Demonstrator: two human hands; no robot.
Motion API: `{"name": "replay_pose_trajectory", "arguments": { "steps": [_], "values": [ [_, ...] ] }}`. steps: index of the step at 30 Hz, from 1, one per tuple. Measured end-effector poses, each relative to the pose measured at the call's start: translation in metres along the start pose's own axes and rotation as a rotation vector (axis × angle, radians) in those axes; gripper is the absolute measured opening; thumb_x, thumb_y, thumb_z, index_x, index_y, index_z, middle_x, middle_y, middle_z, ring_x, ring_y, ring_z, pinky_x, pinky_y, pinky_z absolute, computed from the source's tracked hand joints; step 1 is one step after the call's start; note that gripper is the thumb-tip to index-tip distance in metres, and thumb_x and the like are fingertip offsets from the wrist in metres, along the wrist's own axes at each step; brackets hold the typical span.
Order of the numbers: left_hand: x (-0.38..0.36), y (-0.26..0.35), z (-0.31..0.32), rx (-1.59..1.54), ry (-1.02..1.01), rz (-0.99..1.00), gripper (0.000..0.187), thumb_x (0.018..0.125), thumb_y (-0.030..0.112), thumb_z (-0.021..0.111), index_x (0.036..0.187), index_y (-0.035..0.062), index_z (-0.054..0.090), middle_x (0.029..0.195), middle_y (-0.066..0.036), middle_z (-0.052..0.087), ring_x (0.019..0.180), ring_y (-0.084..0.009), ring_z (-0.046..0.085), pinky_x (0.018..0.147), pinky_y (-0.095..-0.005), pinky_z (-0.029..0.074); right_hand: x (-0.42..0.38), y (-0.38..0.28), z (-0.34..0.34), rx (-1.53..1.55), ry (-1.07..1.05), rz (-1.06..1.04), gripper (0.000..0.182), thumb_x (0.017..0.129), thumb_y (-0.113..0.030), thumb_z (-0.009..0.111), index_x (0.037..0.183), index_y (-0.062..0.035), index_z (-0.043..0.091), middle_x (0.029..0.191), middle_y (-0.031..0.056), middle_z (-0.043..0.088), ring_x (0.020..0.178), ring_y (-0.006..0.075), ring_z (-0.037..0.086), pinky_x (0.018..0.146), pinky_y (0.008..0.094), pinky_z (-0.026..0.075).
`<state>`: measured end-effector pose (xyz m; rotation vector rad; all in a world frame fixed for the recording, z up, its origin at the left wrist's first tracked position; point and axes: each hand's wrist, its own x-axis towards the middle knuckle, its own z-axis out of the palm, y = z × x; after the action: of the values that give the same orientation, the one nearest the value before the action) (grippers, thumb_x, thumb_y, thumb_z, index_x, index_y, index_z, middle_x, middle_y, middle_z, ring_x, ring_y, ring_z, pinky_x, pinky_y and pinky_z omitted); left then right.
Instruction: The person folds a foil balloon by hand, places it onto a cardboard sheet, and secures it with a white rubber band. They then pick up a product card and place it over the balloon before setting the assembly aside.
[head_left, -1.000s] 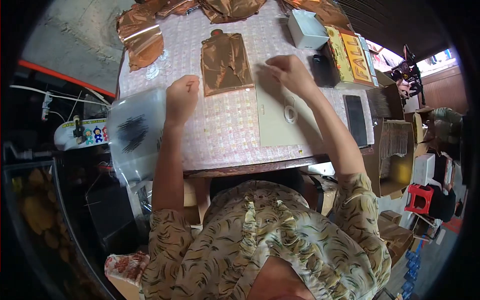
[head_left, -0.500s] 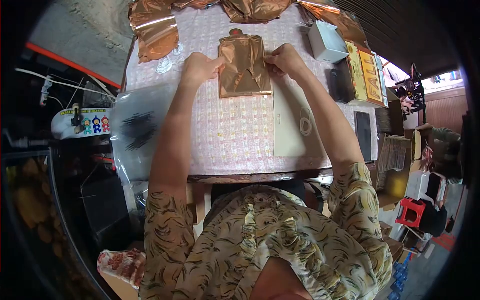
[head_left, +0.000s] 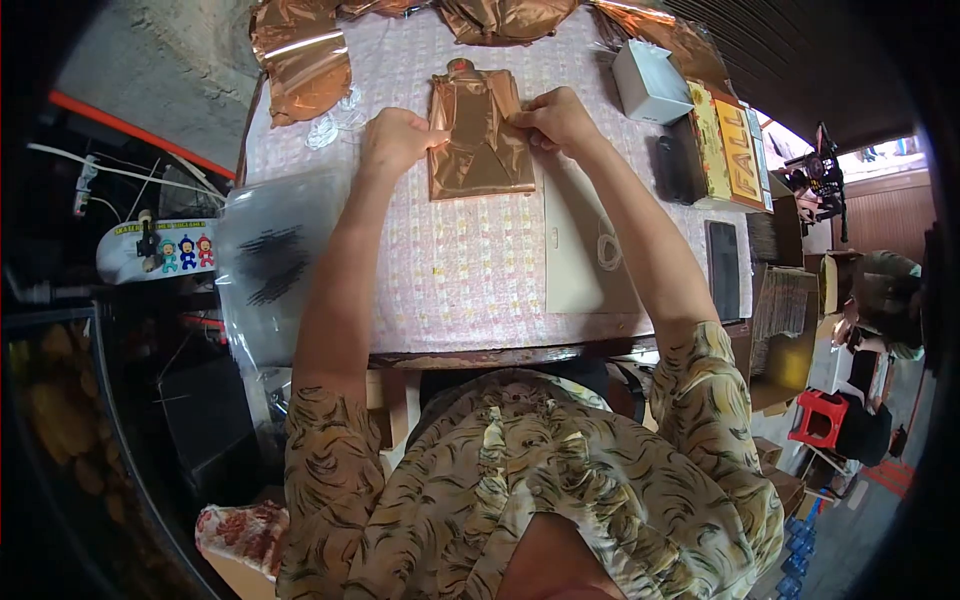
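A flat, shiny copper-coloured foil pouch [head_left: 480,140] lies on the table with a small round dark piece at its top end. My left hand [head_left: 396,143] pinches its left edge, thumb against the foil. On the other side, my right hand [head_left: 560,122] has thumb and fingers closed on the right edge of the same pouch. Just below my right hand lies a beige card sheet [head_left: 580,260], with a coil of white cord [head_left: 608,251] on it. A tangle of white string [head_left: 332,127] rests beyond my left hand.
More copper foil pieces [head_left: 505,20] line the far edge of the table. Clear plastic sleeves [head_left: 275,270] lie at the left. On the right stand a white box [head_left: 650,82], a yellow printed box [head_left: 735,150] and a dark phone-like slab [head_left: 720,265].
My right hand has shifted slightly left, drawing the pouch's right edge inward, and the foil's creases look different. My left hand stays at the left edge.
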<state>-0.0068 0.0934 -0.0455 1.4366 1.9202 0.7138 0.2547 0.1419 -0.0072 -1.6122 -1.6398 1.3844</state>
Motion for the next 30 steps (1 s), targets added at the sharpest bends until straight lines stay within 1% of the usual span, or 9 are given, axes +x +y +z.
{"name": "replay_pose_trajectory", "arguments": {
  "steps": [3, 7, 9, 14, 16, 18, 20, 26, 30],
  "values": [
    [-0.006, 0.004, -0.004, -0.068, -0.082, 0.006, 0.03, 0.079, 0.023, 0.089, 0.089, -0.0013, 0.075, 0.078, -0.006, 0.074, 0.063, -0.0076, 0.063, 0.059, -0.0238, 0.052, -0.001, -0.003, -0.001, 0.082, -0.049, 0.042, 0.018, 0.087, -0.015, 0.081, 0.078, -0.0004, 0.074, 0.056, 0.0014, 0.059, 0.042, 0.0079, 0.045, 0.039, 0.0251, 0.033],
    [-0.011, -0.005, -0.005, -0.23, -0.073, 0.03, 0.035, 0.081, 0.023, 0.088, 0.101, -0.0018, 0.073, 0.085, -0.007, 0.074, 0.068, -0.0073, 0.064, 0.061, -0.0215, 0.05, -0.001, 0.009, 0.0, 0.324, -0.133, -0.058, 0.015, 0.09, -0.016, 0.079, 0.089, -0.0012, 0.076, 0.066, 0.0006, 0.065, 0.05, 0.0068, 0.052, 0.044, 0.0236, 0.04],
    [-0.013, -0.01, -0.006, -0.276, -0.024, 0.233, 0.041, 0.085, 0.023, 0.085, 0.114, -0.0024, 0.07, 0.093, -0.006, 0.074, 0.077, -0.0063, 0.065, 0.064, -0.0193, 0.048, -0.004, 0.011, -0.006, 0.366, -0.162, -0.124, 0.014, 0.091, -0.016, 0.078, 0.091, -0.0016, 0.076, 0.07, 0.0001, 0.067, 0.054, 0.0066, 0.054, 0.047, 0.0229, 0.043],
    [-0.037, 0.029, -0.041, -0.57, -0.262, 0.132, 0.03, 0.092, 0.019, 0.077, 0.115, 0.0002, 0.073, 0.102, -0.003, 0.075, 0.094, -0.0123, 0.068, 0.081, -0.0261, 0.053, -0.029, -0.01, -0.018, 0.374, -0.153, -0.384, 0.017, 0.094, -0.015, 0.075, 0.101, 0.0004, 0.076, 0.079, 0.0026, 0.072, 0.063, 0.0068, 0.062, 0.06, 0.0219, 0.051],
    [-0.028, 0.028, -0.044, -0.692, -0.156, 0.324, 0.024, 0.094, 0.016, 0.075, 0.112, -0.0001, 0.074, 0.106, -0.002, 0.074, 0.1, -0.0099, 0.066, 0.081, -0.0242, 0.052, -0.045, -0.023, -0.022, 0.324, -0.126, -0.465, 0.017, 0.094, -0.014, 0.075, 0.102, 0.0005, 0.077, 0.082, 0.0031, 0.073, 0.068, 0.0079, 0.064, 0.066, 0.0241, 0.053],
    [-0.03, 0.029, -0.053, -0.613, -0.115, 0.239, 0.017, 0.093, 0.005, 0.07, 0.109, 0.0038, 0.076, 0.109, -0.002, 0.073, 0.105, -0.0115, 0.065, 0.084, -0.0252, 0.053, -0.054, -0.024, -0.023, 0.135, -0.058, -0.62, 0.017, 0.093, -0.007, 0.073, 0.104, 0.0058, 0.076, 0.09, 0.007, 0.075, 0.078, 0.0116, 0.068, 0.075, 0.0253, 0.056],
    [-0.049, 0.028, -0.057, -0.171, 0.195, 0.843, 0.026, 0.088, -0.005, 0.065, 0.107, 0.0066, 0.078, 0.112, -0.004, 0.073, 0.105, -0.0149, 0.067, 0.084, -0.0261, 0.054, -0.054, -0.007, -0.02, 0.058, 0.004, -0.764, 0.017, 0.092, -0.004, 0.071, 0.106, 0.003, 0.076, 0.103, 0.0096, 0.076, 0.094, 0.0172, 0.07, 0.087, 0.0296, 0.057],
    [-0.119, 0.009, -0.022, 0.127, 0.187, 0.772, 0.04, 0.075, -0.011, 0.071, 0.111, 0.0054, 0.07, 0.124, -0.011, 0.066, 0.121, -0.0317, 0.061, 0.102, -0.0388, 0.05, -0.076, 0.043, -0.012, -0.372, -0.188, -0.957, 0.023, 0.089, -0.006, 0.071, 0.112, -0.0066, 0.076, 0.125, 0.0101, 0.071, 0.113, 0.0268, 0.068, 0.099, 0.0367, 0.053],
    [-0.133, 0.003, -0.019, 0.204, 0.182, 0.785, 0.039, 0.076, -0.008, 0.071, 0.112, 0.0059, 0.068, 0.126, -0.009, 0.065, 0.122, -0.0318, 0.06, 0.101, -0.0414, 0.049, -0.075, 0.05, -0.007, -0.68, -0.116, -1.18, 0.02, 0.084, -0.01, 0.075, 0.104, -0.0093, 0.074, 0.119, 0.0025, 0.072, 0.099, 0.0237, 0.069, 0.091, 0.0379, 0.054]
  ]
}}
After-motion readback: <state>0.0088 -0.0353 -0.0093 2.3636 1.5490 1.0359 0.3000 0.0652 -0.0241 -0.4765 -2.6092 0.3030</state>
